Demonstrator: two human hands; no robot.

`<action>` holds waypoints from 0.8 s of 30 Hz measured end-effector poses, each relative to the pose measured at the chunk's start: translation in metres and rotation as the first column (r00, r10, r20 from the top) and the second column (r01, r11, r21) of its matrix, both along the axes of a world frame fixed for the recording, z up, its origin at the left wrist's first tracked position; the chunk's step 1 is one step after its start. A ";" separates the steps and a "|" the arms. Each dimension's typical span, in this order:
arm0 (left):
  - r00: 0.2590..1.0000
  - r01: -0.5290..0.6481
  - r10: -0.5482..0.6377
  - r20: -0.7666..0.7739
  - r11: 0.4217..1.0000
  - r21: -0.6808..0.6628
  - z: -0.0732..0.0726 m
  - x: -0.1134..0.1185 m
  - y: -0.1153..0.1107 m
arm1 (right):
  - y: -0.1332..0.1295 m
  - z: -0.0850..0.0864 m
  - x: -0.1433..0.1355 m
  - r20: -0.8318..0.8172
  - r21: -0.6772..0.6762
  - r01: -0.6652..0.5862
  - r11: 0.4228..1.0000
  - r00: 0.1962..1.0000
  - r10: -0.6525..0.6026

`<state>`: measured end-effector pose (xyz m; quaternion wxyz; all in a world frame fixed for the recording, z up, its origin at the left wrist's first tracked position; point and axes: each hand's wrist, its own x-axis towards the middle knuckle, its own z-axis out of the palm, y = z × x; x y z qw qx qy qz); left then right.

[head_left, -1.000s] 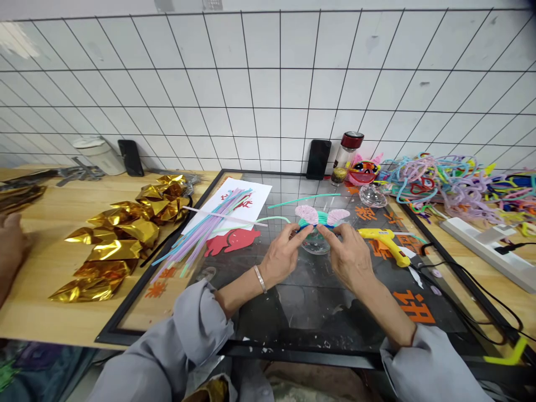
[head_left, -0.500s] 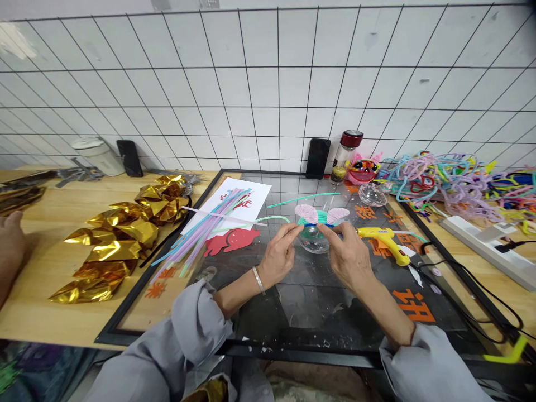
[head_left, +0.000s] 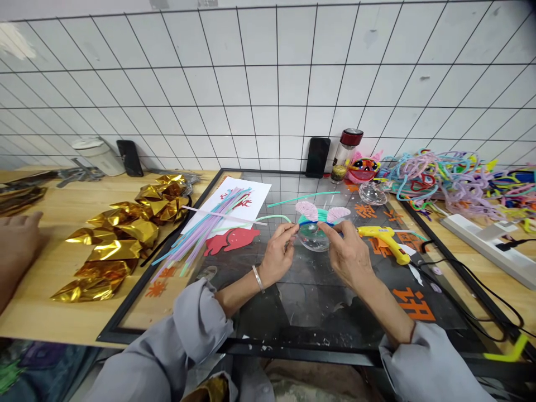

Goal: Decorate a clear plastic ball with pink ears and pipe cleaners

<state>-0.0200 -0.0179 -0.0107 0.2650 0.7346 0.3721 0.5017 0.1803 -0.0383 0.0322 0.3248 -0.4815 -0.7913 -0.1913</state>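
Observation:
Between my hands is a clear plastic half-ball [head_left: 314, 242] with green pipe cleaner [head_left: 321, 214] wound over its top. Two pink fuzzy ears [head_left: 307, 210] stand up from it, one on each side. Along its front edge runs a blue pipe cleaner [head_left: 309, 223]. My left hand [head_left: 278, 254] pinches the blue strip's left end, at the ball's left side. My right hand [head_left: 348, 250] is closed at the right side, its index finger pressing the strip against the ball; its thumb is hidden. Right of that hand lies a yellow glue gun [head_left: 389, 243].
Loose pipe cleaners [head_left: 209, 223] lie across white paper [head_left: 257, 192] beside a red paper cutout [head_left: 234, 240]. Gold foil [head_left: 113, 240] is at left, near another person's hand [head_left: 19, 245]. A pipe cleaner heap [head_left: 456, 178], power strip [head_left: 489, 248], glass bottle [head_left: 343, 159] and clear dome [head_left: 372, 194] are at right.
My left fingers have drawn back slightly from the ball's front, and more of the blue strip shows. My right hand stays pressed there. At far left, the other person's hand has moved further in.

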 end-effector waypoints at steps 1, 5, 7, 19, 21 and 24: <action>1.000 -0.010 0.010 -0.006 1.000 -0.007 0.000 0.000 0.000 | 0.000 0.000 0.000 0.000 0.002 -0.003 1.000 1.000 0.003; 1.000 -0.016 0.015 -0.026 0.999 -0.033 0.000 -0.001 0.001 | 0.001 0.001 0.001 0.006 0.025 -0.015 1.000 1.000 0.015; 0.999 -0.017 0.016 -0.031 0.998 -0.062 -0.002 0.000 0.002 | 0.001 0.001 0.002 0.017 0.022 -0.014 1.000 1.000 0.013; 0.986 -0.031 0.075 0.150 0.961 -0.275 -0.008 0.001 0.009 | 0.000 0.002 0.003 0.041 -0.005 0.007 1.000 0.999 -0.007; 0.986 -0.041 0.081 0.145 0.965 -0.259 -0.007 0.001 0.008 | 0.000 0.003 0.003 0.047 -0.003 0.011 1.000 0.999 -0.010; 0.992 -0.040 0.065 0.108 0.975 -0.220 -0.006 0.002 0.006 | 0.000 0.004 0.002 0.052 0.014 0.010 1.000 0.999 -0.011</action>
